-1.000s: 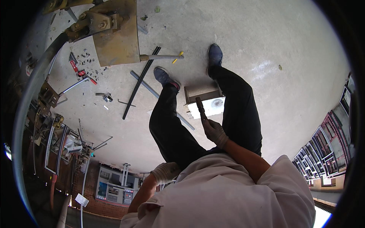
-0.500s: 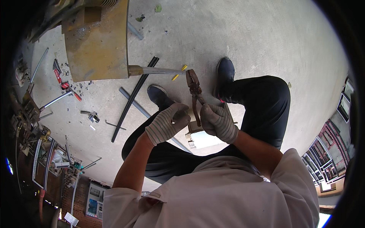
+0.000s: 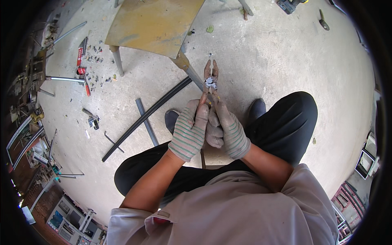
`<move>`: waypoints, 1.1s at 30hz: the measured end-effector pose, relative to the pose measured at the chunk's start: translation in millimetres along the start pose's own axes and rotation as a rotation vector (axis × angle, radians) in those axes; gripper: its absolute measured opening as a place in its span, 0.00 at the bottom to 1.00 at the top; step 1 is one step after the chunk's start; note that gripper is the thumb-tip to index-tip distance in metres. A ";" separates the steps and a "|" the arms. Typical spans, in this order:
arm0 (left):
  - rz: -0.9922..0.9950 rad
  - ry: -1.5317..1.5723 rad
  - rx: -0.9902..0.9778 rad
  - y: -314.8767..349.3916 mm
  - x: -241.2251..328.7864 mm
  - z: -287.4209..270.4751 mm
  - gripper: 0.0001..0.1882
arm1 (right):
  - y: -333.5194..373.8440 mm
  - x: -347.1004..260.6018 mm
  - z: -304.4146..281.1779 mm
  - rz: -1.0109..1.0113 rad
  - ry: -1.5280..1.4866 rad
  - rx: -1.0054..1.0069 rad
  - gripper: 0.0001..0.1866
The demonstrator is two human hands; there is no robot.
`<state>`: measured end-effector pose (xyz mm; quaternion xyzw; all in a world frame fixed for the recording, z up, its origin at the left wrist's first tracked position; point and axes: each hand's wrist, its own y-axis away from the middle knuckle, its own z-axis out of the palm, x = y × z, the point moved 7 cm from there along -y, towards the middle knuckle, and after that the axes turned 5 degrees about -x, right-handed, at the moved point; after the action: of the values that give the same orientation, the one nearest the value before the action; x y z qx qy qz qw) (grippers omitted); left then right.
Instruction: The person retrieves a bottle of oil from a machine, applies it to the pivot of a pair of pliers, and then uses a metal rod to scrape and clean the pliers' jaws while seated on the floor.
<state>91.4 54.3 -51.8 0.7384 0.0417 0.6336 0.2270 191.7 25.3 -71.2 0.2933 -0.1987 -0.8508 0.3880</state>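
A pair of rusty pliers [image 3: 210, 81] points away from me with its jaws apart and its handles spread. The metal around its pivot looks shiny. My left hand [image 3: 189, 131], in a grey-striped work glove, is closed around the left handle. My gloved right hand [image 3: 229, 131] grips the other handle, its fingers curled underneath. Both hands are close together in front of my lap, above the floor between my knees. The lower ends of the handles are hidden in the gloves.
A worn yellowish-brown table [image 3: 155, 25] on metal legs stands ahead to the left. On the floor lie a long black bar [image 3: 149, 116], a grey bar [image 3: 146, 121], a hex key [image 3: 113, 141], a red-handled tool [image 3: 80, 61] and scattered scraps. A power tool [image 3: 289, 5] lies far ahead.
My left hand, empty before, has taken hold of one plier handle. The pliers have swung to point straight ahead and their jaws have opened. The view has shifted, showing more floor ahead.
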 end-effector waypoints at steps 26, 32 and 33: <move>0.255 0.318 0.712 57.7 52.6 -166.0 0.24 | -55.5 37.8 169.6 -0.254 -0.081 -0.123 0.22; 0.307 0.821 0.436 60.6 66.0 -207.9 0.22 | -62.0 31.5 247.3 -0.288 -0.020 -0.258 0.23; 0.307 0.884 0.428 64.3 64.4 -216.6 0.22 | -63.7 32.7 255.2 -0.285 -0.015 -0.268 0.23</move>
<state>-117.4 80.4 52.6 0.4275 0.1535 0.8885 -0.0641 -26.9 67.5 72.7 0.2578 -0.0430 -0.9182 0.2976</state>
